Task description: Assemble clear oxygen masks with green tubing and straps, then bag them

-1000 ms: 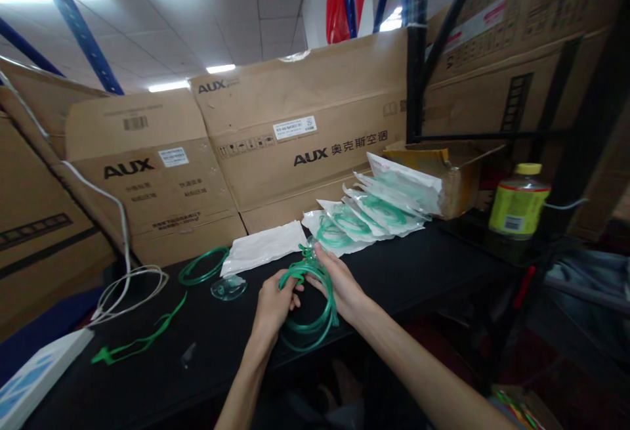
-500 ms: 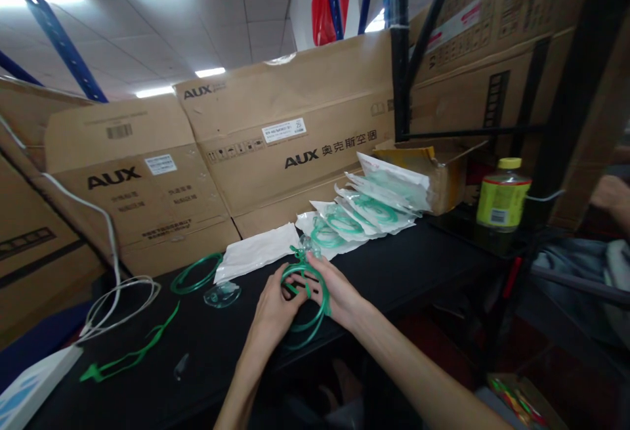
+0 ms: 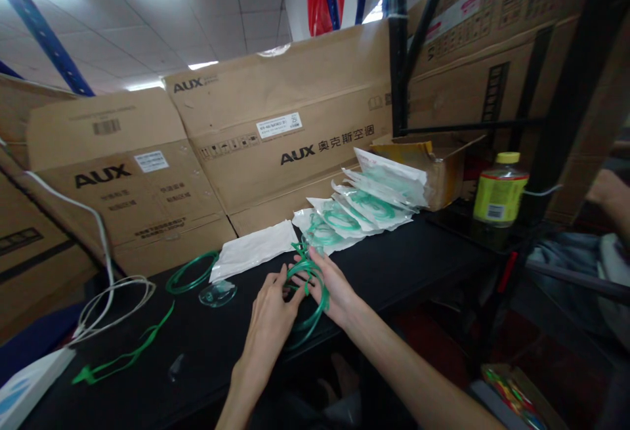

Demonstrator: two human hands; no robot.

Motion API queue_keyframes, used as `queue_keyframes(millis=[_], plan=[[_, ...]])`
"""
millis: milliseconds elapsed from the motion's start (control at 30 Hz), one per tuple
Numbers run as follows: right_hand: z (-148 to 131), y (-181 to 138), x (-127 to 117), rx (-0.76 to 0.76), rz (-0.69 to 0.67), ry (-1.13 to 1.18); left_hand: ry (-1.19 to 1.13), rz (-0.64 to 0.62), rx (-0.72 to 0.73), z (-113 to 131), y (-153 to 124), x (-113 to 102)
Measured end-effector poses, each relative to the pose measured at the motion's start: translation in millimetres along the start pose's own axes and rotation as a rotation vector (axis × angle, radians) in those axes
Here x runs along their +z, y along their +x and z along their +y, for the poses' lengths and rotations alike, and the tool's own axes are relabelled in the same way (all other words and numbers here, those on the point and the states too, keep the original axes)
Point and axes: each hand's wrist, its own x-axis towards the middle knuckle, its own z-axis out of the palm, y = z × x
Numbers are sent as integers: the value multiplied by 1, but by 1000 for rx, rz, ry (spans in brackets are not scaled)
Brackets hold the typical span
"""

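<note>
Above the black table's near edge, a coil of green tubing (image 3: pixel 323 295) is held between both my hands. My left hand (image 3: pixel 273 305) pinches its left side with thumb and fingers. On the right, my right hand (image 3: pixel 335 289) curls round the coil, its fingers partly behind the loops. A clear part at the coil's top is mostly hidden by the fingers. Left of my hands lie a clear plastic mask (image 3: pixel 217 293), another green tubing coil (image 3: pixel 189 276), a green elastic strap (image 3: pixel 128 356) and a small clear piece (image 3: pixel 176 367). A flat white packet (image 3: pixel 256 249) lies behind.
Several clear-fronted packets of green tubing (image 3: pixel 367 205) lean in a row by an open carton (image 3: pixel 445 171). A yellow-labelled bottle (image 3: pixel 501 190) stands right. Large cardboard boxes (image 3: pixel 295 108) wall the back. A white cable (image 3: pixel 105 239) and power strip (image 3: pixel 34 384) lie left.
My left thumb and fingers have shifted slightly at the coil, and the clear part at its top is more covered. The whole view has moved a little.
</note>
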Motion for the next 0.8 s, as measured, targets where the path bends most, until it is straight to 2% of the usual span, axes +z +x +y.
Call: queue_keyframes(millis=[67, 200, 267, 367, 433, 500, 567, 667, 733, 800], plan=[[-2, 0, -2, -4, -2, 11, -58, -27, -10, -3, -2, -6], [-6, -2, -4, -5, -15, 29, -137, -163, -50, -11, -4, -25], [-9, -4, -5, 0, -13, 33, -71, -131, -62, -20, -3, -37], [-16, -11, -8, 13, -3, 22, 117, 59, 26, -43, 4, -55], [-24, -17, -11, 25, -7, -6, 259, 135, 128, -66, 12, -65], [-33, -22, -15, 40, -13, -43, 393, 114, 156, -90, 20, -71], [-42, -26, -19, 62, -23, -77, 492, 59, 124, -114, 26, -76], [-55, -32, -27, 82, -56, -111, 517, -16, 101, -142, 27, -84], [-62, -35, -32, 79, -69, -122, 519, -42, 81, -152, 25, -92], [-66, -37, -35, 76, -69, -119, 551, -32, 55, -150, 24, -98]])
